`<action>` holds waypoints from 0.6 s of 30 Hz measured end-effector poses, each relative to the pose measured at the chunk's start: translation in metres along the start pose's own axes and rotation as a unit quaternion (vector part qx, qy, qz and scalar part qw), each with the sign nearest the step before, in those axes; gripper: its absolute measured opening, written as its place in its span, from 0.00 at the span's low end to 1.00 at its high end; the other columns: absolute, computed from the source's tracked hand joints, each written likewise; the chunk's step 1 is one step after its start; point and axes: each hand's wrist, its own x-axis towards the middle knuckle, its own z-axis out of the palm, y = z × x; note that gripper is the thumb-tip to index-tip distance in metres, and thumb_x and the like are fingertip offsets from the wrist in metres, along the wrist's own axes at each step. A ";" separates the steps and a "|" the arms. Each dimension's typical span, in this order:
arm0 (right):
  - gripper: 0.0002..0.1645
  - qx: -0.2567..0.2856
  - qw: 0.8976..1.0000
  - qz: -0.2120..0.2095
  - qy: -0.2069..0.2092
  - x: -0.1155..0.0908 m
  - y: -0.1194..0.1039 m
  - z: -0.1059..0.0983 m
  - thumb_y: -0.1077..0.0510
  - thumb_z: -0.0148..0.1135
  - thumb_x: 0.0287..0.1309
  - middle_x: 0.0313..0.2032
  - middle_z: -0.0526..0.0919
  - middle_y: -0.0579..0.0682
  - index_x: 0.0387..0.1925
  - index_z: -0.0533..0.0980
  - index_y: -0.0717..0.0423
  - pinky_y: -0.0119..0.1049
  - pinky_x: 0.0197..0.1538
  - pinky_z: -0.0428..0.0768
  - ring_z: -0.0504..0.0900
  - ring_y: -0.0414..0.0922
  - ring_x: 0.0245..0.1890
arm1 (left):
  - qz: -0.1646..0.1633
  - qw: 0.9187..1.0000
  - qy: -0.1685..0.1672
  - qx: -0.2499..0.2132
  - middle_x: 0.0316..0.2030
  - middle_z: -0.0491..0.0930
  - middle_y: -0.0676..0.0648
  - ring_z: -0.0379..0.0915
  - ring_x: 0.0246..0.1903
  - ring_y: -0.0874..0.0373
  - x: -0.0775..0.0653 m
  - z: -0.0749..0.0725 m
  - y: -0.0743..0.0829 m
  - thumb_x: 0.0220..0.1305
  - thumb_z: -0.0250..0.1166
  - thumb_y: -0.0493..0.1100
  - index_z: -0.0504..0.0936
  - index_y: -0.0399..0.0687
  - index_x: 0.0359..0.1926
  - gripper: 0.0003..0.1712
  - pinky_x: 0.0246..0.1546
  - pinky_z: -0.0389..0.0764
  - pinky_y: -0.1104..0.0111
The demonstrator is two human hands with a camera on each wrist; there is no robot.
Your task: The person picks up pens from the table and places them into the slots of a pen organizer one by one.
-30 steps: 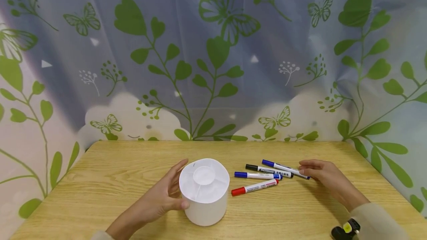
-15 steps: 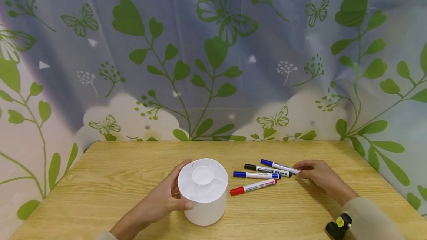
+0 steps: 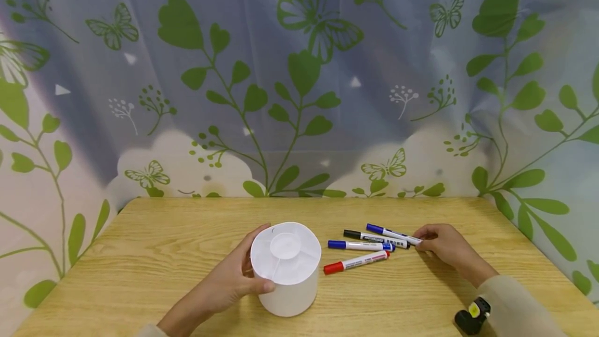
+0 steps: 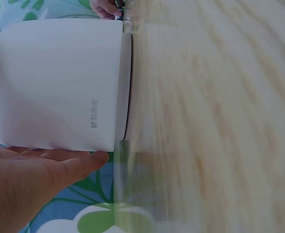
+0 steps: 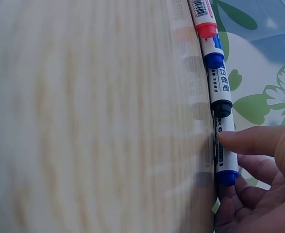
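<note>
A white round pen holder [image 3: 289,295] stands upright on the wooden table, with dividers and a round middle section inside. My left hand [image 3: 229,280] holds it from the left side, thumb in front and fingers round the far side. In the left wrist view, small grey lettering shows on the wall of the holder [image 4: 59,82]. On the right, my right hand [image 3: 446,248] pinches the barrel end of a blue-capped marker [image 3: 393,233]. In the right wrist view, my thumb lies on that marker [image 5: 226,158], with fingers behind it. The marker still lies on the table.
Beside the held marker lie a black-capped marker [image 3: 379,239], another blue marker [image 3: 360,246] and a red marker [image 3: 357,262]. A small black and yellow device [image 3: 472,316] is on the right wrist. A leaf-patterned curtain [image 3: 299,92] hangs behind the wooden table [image 3: 178,233].
My right hand has moved slightly left along the blue-capped marker and closed its fingers on it. The left thumb has shifted a little on the pen holder. The markers stay in place.
</note>
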 end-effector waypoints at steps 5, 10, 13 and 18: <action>0.11 0.001 1.000 -0.003 0.003 0.000 0.000 0.000 0.66 0.63 0.68 0.28 0.77 0.46 0.48 0.81 0.69 0.33 0.27 0.70 0.68 0.41 0.23 | -0.001 1.000 0.000 0.001 0.75 0.65 0.36 0.62 0.74 0.39 0.000 0.001 0.000 0.60 0.79 0.52 0.45 0.46 0.84 0.65 0.71 0.67 0.43; 0.12 -0.008 1.000 0.000 0.008 0.000 0.000 -0.002 0.65 0.63 0.68 0.32 0.79 0.48 0.49 0.81 0.69 0.34 0.31 0.69 0.69 0.44 0.29 | 0.000 1.000 0.000 -0.001 0.75 0.64 0.36 0.62 0.74 0.38 0.000 0.001 0.000 0.61 0.79 0.51 0.46 0.45 0.84 0.64 0.71 0.68 0.45; 0.14 -0.009 1.000 -0.002 0.012 0.000 -0.001 -0.005 0.64 0.64 0.68 0.36 0.81 0.51 0.50 0.81 0.69 0.35 0.33 0.69 0.70 0.45 0.33 | -0.002 1.000 0.000 -0.003 0.75 0.64 0.36 0.62 0.74 0.37 0.000 0.001 0.000 0.61 0.79 0.51 0.45 0.45 0.84 0.64 0.70 0.69 0.46; 0.15 0.007 1.000 -0.007 0.018 -0.002 -0.002 -0.009 0.62 0.63 0.69 0.41 0.84 0.52 0.52 0.81 0.69 0.35 0.35 0.69 0.70 0.44 0.35 | -0.006 1.000 -0.001 -0.005 0.75 0.64 0.35 0.63 0.73 0.37 0.000 0.001 0.001 0.61 0.79 0.52 0.46 0.45 0.84 0.64 0.70 0.70 0.47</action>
